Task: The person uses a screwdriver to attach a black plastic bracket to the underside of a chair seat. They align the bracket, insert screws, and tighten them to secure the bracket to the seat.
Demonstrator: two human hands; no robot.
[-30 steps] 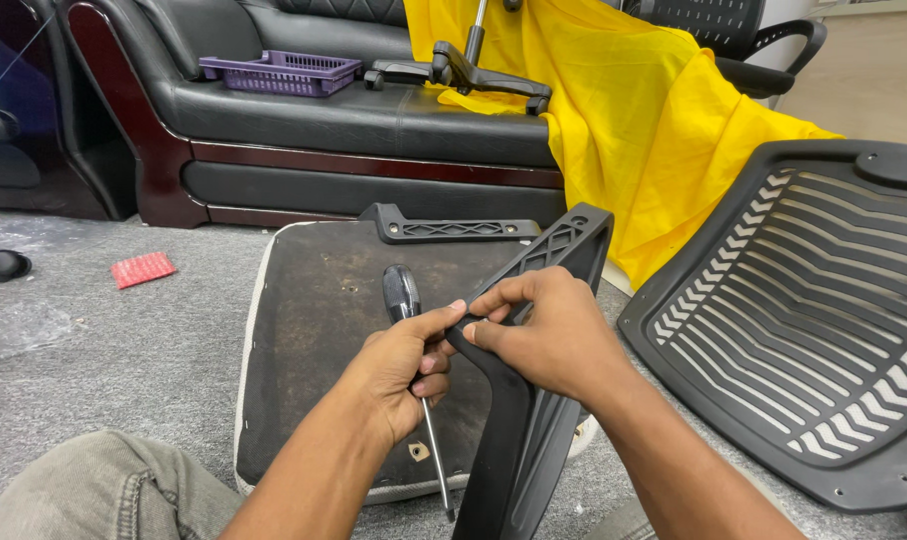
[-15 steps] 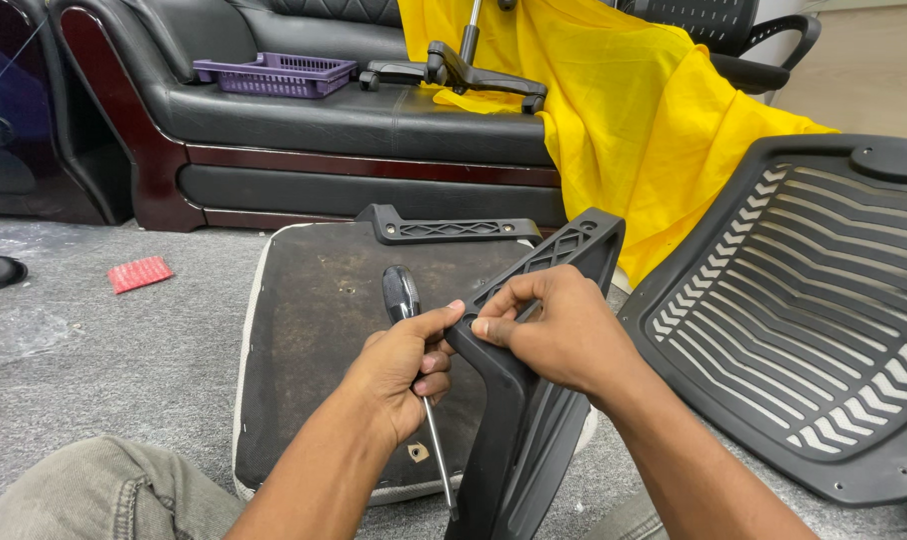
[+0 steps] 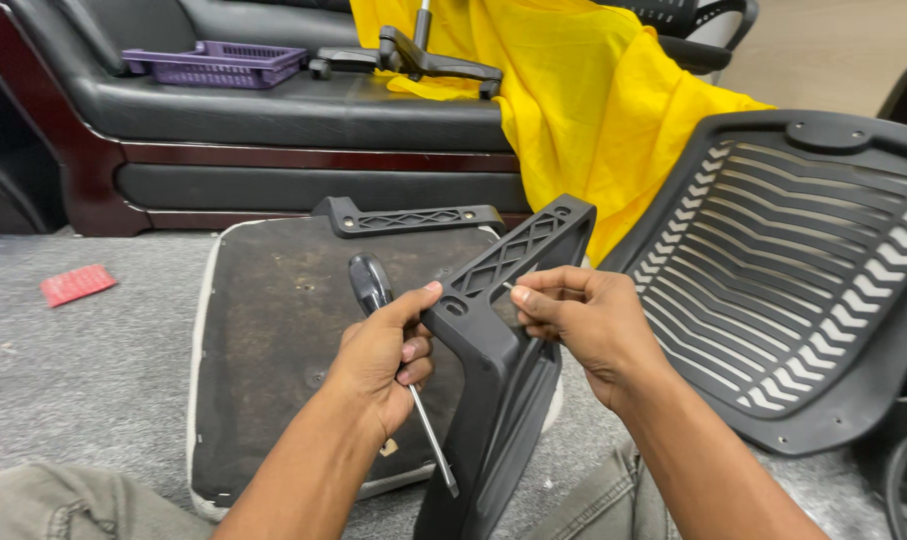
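Armrest bracket (image 3: 494, 330) steadied by left hand (image 3: 379, 360), which also grips a screwdriver (image 3: 372, 285); right hand (image 3: 584, 325) pinches something tiny, probably a screw, seating it.

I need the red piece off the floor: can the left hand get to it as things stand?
Probably not right away. The left hand is wrapped around a screwdriver and steadying the black armrest. The red piece lies apart on the floor, far left past the seat base.
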